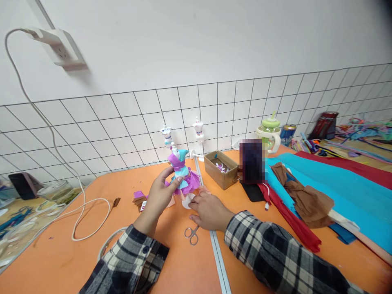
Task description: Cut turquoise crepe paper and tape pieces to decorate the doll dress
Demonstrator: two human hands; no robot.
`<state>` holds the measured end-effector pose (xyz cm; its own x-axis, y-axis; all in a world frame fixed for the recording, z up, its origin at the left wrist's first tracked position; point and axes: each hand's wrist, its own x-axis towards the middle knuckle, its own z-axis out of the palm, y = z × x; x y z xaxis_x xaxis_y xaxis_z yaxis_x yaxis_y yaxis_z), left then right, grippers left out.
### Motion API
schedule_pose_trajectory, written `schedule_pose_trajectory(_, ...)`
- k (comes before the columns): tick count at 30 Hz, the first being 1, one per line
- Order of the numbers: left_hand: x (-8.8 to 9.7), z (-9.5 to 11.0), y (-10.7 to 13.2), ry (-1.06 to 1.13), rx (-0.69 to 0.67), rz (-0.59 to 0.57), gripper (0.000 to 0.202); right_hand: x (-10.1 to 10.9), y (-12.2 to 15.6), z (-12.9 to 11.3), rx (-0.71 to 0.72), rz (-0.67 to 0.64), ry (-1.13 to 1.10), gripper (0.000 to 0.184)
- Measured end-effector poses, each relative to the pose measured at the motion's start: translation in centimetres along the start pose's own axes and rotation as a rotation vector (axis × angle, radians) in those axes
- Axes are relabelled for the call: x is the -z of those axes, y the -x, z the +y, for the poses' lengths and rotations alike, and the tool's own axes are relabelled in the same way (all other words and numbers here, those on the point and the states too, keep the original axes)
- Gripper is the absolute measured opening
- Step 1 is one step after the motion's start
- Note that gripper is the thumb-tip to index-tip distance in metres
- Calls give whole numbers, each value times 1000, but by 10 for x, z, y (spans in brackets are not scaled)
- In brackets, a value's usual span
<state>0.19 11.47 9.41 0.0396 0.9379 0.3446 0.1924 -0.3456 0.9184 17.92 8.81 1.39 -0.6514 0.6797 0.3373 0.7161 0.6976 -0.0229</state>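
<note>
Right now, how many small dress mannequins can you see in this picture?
3. The dressed mannequin, in purple and blue, is held by the left hand. Two bare white mannequins stand behind it by the tiled wall: one left, one right. Others may be hidden.

left hand gripping a little mannequin in a purple and teal paper dress, right hand flat at its base, scissors just below, cardboard box nearby on the orange table
</note>
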Motion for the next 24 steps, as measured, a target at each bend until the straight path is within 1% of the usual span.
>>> schedule_pose_trajectory(2,1,1,0,19,38,-36,58,1,0,1,-5,0,-12,39)
schedule_pose_trajectory(7,2,4,0,106,71,-59,56,5,2,3,-33,-1,-44,29)
schedule_pose_trajectory(13,7,2,0,191,48,-118,48,3,0,3,-28,-29,-38,26)
schedule_pose_trajectory(19,8,7,1,174,14,-162,50,4,-1,2,-9,-30,-19,25)
schedule_pose_trajectory(21,12,10,1,139,0,-107,53,5,0,4,2,-20,-29,24)
schedule_pose_trajectory(24,31,16,4,34,6,84,56,5,5,7,39,65,-77,22)
